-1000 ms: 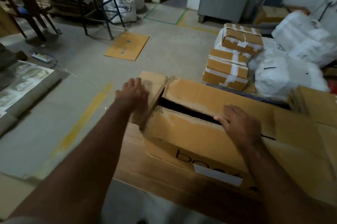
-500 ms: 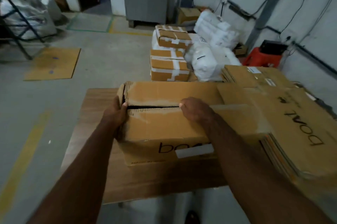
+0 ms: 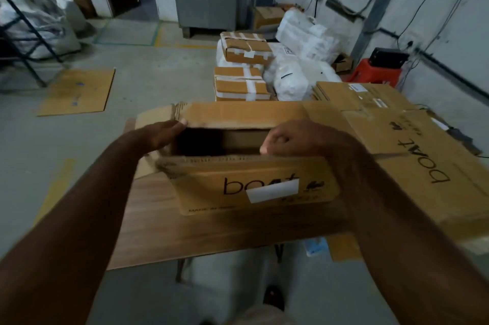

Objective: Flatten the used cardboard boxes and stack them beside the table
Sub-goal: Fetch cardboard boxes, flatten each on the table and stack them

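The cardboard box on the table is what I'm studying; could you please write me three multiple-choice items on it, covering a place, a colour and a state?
1. Where does the cardboard box rest?
A. on the wooden table
B. on the floor
C. on a chair

2. What colour is the label over the box's printed name?
A. red
B. white
C. green

3. What state is the box top in?
A. taped shut
B. crushed flat
C. open, with a dark gap between the flaps

Answers:
1 A: wood grain shows beneath and around the box.
2 B: a plain white strip covers part of the lettering.
3 C: the left hand touches the far flap and the right hand has its grip at the opening's edge, with the dark inside visible between them.
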